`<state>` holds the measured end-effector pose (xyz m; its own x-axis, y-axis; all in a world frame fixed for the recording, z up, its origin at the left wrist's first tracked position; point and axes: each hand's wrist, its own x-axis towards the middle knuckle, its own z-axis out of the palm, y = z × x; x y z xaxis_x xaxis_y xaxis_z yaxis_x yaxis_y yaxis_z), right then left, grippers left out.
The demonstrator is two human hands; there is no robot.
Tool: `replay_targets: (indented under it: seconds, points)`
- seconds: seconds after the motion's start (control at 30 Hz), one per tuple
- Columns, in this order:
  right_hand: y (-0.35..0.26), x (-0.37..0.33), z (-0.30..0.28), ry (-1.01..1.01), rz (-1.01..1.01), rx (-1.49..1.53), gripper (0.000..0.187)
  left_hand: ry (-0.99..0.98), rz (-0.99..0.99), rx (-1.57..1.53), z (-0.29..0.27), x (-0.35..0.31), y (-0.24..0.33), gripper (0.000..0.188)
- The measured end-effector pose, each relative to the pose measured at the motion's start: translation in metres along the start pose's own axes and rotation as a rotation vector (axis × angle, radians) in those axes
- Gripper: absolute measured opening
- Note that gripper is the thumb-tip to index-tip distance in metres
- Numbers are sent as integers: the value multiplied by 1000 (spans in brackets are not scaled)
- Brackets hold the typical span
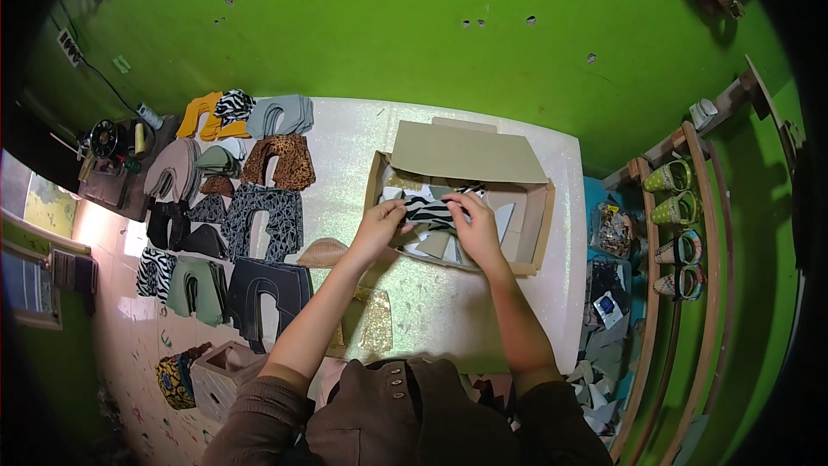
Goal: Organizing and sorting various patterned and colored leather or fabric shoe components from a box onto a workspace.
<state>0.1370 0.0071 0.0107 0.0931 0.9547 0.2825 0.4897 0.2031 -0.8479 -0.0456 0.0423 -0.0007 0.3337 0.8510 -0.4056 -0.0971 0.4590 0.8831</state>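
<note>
We see a zebra-striped black-and-white fabric piece (429,210) held over a plain brown cardboard box (535,224). The desk (345,134) is white with a glittery sheen, and the wall (388,26) behind it is bright green. To the left lie cut pieces: a leopard-print piece (280,161) in tan and brown, a mustard-yellow piece (200,116), a grey piece (280,115), and a dark piece with pale triangle lines (263,220). A gold sparkly piece (376,321), as far as we can tell, lies nearer us.
</note>
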Motion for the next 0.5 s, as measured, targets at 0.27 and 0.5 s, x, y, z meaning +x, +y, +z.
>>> replay_targets:
  seconds: [0.27, 0.5]
  points:
    - [16, 0, 31, -22, 70, 116, 16, -113, 55, 159, 0, -7, -4, 28]
    - [0, 18, 18, -255, 128, 124, 17, -29, 88, 95, -3, -9, -3, 26]
